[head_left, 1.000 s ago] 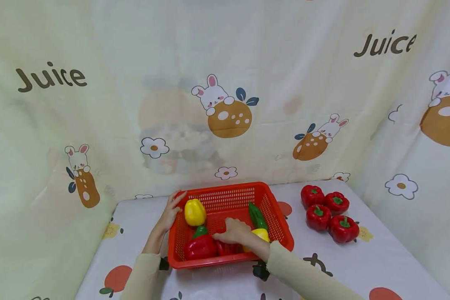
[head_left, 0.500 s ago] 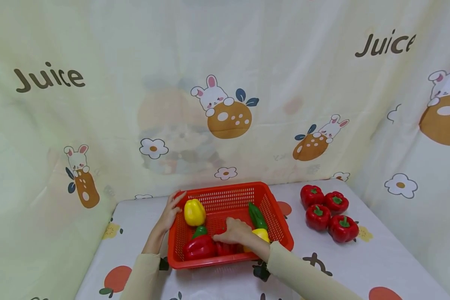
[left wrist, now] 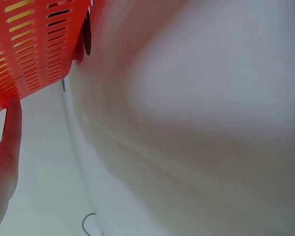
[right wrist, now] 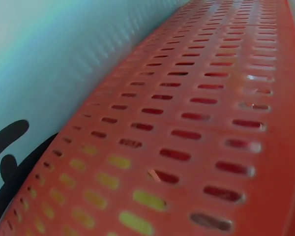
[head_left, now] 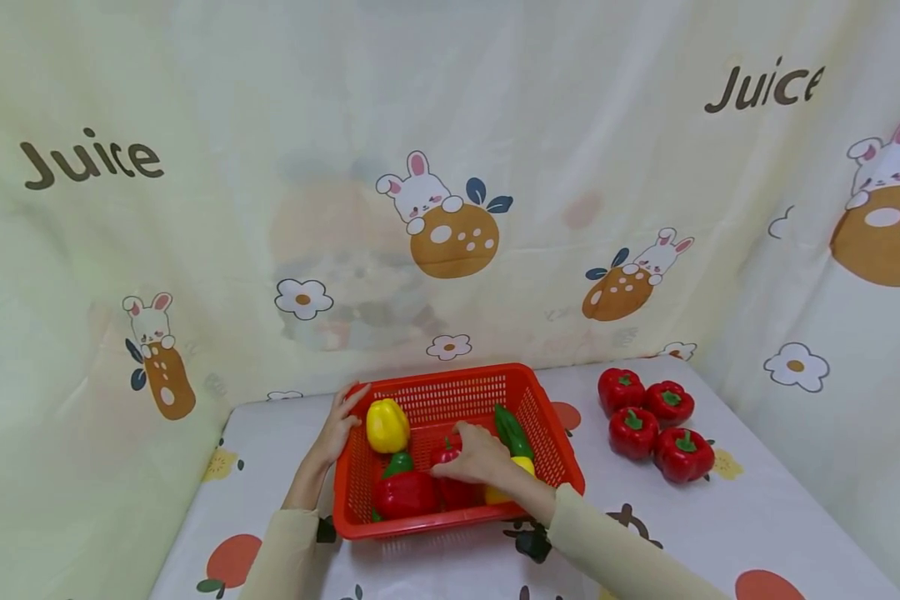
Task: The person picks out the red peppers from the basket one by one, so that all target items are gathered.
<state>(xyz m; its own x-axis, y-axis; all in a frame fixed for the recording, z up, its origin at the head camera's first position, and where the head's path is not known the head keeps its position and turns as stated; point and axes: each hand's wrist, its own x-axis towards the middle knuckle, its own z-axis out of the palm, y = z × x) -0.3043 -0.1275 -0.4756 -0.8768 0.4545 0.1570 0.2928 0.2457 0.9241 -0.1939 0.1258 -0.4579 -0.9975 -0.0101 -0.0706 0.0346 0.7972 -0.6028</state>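
In the head view, a red plastic basket [head_left: 450,527] holds several peppers. My left hand [head_left: 337,429] grips its left rim; in the left wrist view a digit presses the slotted outer wall [left wrist: 32,54]. Inside, my right hand [head_left: 483,457] holds a red bell pepper [head_left: 446,453] between thumb and fingers, partly covering it. Left of that lies a larger-looking red bell pepper [head_left: 407,495], with a green pepper [head_left: 398,464] behind it. A yellow bell pepper [head_left: 387,426] stands at the back left. Near my right wrist are another yellow pepper [head_left: 523,464] and a long green pepper [head_left: 513,432].
Several red bell peppers [head_left: 633,432] stand grouped on the white printed tablecloth [head_left: 592,533], right of the basket. A patterned curtain [head_left: 450,275] hangs right behind the table. The right wrist view mostly shows the basket's slotted outside wall [right wrist: 196,118].
The red pepper under my right hand has turned so its stem shows. The red pepper to its left has shifted slightly, with green visible at its left end. My left hand stays on the rim.
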